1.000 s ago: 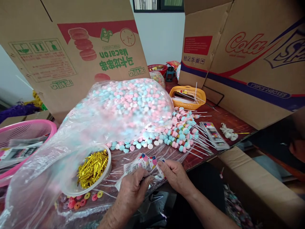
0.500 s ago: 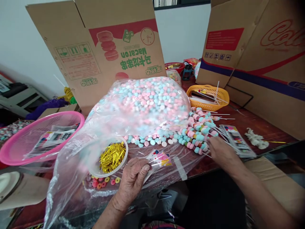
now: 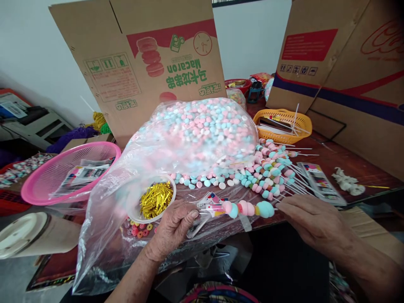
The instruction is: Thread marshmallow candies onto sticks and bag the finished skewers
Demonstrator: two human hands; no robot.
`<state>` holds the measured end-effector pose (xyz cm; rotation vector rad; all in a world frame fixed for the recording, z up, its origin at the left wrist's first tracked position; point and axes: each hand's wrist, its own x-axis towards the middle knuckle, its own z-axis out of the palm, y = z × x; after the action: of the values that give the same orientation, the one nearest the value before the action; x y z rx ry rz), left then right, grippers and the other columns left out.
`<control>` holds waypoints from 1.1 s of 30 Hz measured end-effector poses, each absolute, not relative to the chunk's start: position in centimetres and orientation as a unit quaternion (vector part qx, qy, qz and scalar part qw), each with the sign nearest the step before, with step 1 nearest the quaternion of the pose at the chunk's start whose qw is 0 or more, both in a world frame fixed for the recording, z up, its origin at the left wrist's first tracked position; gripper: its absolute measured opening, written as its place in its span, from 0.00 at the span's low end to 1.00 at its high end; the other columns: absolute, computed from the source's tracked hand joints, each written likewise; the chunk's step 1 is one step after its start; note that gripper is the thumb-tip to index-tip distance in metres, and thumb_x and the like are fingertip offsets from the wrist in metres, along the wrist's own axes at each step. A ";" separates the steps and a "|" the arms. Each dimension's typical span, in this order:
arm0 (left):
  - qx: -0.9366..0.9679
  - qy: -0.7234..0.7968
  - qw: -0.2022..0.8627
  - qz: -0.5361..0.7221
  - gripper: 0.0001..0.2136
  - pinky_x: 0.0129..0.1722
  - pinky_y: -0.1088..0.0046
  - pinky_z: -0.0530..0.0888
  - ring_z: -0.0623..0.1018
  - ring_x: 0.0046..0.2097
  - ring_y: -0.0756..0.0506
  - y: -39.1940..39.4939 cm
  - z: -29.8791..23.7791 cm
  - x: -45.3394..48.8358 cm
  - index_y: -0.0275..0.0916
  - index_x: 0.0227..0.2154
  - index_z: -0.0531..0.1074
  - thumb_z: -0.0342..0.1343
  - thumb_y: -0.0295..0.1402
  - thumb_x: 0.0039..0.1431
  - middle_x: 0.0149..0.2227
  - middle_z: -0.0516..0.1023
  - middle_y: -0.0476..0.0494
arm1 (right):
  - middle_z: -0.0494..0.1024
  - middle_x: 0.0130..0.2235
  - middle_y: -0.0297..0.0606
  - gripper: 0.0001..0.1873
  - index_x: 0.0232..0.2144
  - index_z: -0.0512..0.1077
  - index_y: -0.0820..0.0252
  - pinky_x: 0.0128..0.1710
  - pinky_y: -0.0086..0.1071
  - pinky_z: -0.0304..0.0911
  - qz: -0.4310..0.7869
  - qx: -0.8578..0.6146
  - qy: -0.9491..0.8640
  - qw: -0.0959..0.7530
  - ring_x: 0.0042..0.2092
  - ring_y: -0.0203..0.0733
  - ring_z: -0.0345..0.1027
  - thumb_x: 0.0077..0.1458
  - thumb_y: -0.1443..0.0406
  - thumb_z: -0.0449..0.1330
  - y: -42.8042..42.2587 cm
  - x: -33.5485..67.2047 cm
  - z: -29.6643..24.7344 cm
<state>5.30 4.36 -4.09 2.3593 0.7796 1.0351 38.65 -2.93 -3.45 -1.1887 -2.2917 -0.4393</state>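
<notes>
My left hand pinches a small clear printed wrapper bag at the table's front edge. My right hand holds the stick end of a candy skewer of pink and blue marshmallow pieces, whose tip points into the wrapper's mouth. Behind them lies a heap of finished candy skewers. A big clear bag of pink, blue and white candies fills the middle. A round tub of gold twist ties sits just left of my left hand.
A pink basket with printed packets stands at the left. An orange basket of sticks is at the back right. Tall cardboard boxes wall the rear. A stack of flat wrappers and a white wad lie right.
My right hand left the wrapper, reached to the skewer heap, and came back holding one skewer, now aimed at the wrapper. My left hand kept its hold on the wrapper.
</notes>
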 end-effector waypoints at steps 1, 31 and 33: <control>0.855 0.276 0.225 0.376 0.06 0.34 0.73 0.69 0.72 0.32 0.51 4.4 -4.0 5.3 0.39 0.34 0.71 0.49 0.27 0.61 0.29 0.76 0.47 | 0.76 0.36 0.41 0.10 0.38 0.70 0.61 0.39 0.34 0.64 -0.158 -0.436 -0.847 0.260 0.38 0.41 0.70 0.57 0.74 0.51 -3.0 38.5 -3.2; 0.824 0.327 0.340 0.313 0.12 0.30 0.76 0.66 0.69 0.28 0.51 4.4 -3.7 5.9 0.36 0.25 0.70 0.47 0.33 0.62 0.24 0.71 0.48 | 0.78 0.33 0.41 0.13 0.39 0.70 0.60 0.37 0.37 0.67 -0.212 -0.438 -0.825 0.285 0.35 0.42 0.72 0.52 0.76 0.58 -4.0 38.5 -3.0; 0.822 0.306 0.340 0.338 0.10 0.32 0.75 0.68 0.71 0.29 0.51 4.5 -3.7 5.8 0.37 0.27 0.71 0.48 0.32 0.62 0.25 0.73 0.47 | 0.77 0.32 0.43 0.11 0.38 0.70 0.62 0.36 0.35 0.67 -0.230 -0.453 -0.808 0.299 0.35 0.42 0.72 0.53 0.75 0.58 -4.0 38.6 -2.3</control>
<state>5.76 4.45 -3.69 2.1405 0.7956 0.8802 38.62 -3.96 -2.35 -1.2016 -2.1460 -0.6095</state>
